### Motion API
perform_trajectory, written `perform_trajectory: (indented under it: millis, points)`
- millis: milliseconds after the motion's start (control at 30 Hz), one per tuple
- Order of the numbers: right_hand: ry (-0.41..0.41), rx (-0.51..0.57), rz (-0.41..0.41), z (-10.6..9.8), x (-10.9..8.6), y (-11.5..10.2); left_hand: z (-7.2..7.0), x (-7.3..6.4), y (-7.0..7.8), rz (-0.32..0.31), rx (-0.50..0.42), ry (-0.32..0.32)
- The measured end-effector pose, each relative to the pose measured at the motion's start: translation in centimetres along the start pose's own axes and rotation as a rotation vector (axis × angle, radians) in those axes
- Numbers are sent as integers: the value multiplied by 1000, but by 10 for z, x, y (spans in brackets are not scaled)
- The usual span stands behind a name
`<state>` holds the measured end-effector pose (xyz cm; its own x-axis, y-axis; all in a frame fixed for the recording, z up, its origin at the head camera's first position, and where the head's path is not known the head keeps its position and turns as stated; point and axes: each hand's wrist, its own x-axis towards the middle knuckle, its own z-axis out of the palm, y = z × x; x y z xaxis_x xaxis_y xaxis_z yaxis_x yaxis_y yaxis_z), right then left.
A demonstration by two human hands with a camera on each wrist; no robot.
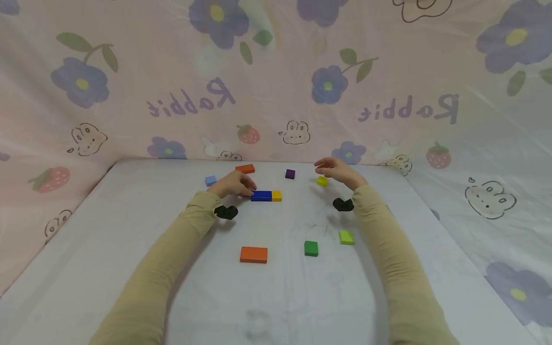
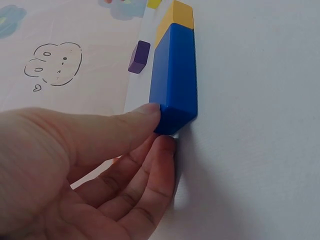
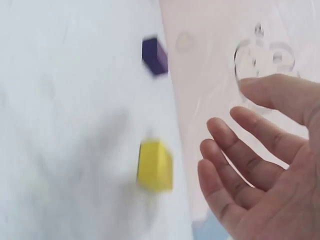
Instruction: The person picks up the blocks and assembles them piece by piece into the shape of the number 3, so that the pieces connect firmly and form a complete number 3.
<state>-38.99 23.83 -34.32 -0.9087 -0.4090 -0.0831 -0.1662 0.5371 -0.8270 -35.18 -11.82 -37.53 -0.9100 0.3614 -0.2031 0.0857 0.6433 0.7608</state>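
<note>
My left hand (image 1: 234,184) is at the left end of a long blue block (image 1: 261,196). In the left wrist view, the thumb (image 2: 142,114) lies on a corner of the blue block, and the curled fingers (image 2: 162,157) are tucked at the same end, pinching it. An amber block (image 1: 276,196) lines up end to end with the blue one. Over on the right, my right hand (image 1: 339,171) hovers above and beside a small yellow block (image 1: 322,181), fingers spread and loosely bent, holding nothing. A gap separates its fingertips from that block in the right wrist view.
Behind are a purple block (image 1: 290,174), an orange block (image 1: 245,168) and a light blue block (image 1: 210,181). Nearer lie another orange block (image 1: 253,255), a green block (image 1: 311,248) and a lime block (image 1: 346,237). A printed cloth (image 1: 267,96) hangs behind the white table (image 1: 284,306).
</note>
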Motion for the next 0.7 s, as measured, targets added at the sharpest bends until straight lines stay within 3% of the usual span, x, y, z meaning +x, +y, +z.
perform_trajectory:
  millis: [233,700]
  points:
    - [55,49,58,-13,-5,26,0,1,0,-6,-6,1]
    - [71,91,92,-14,-7,50,0,-2,2,-3,-11,3]
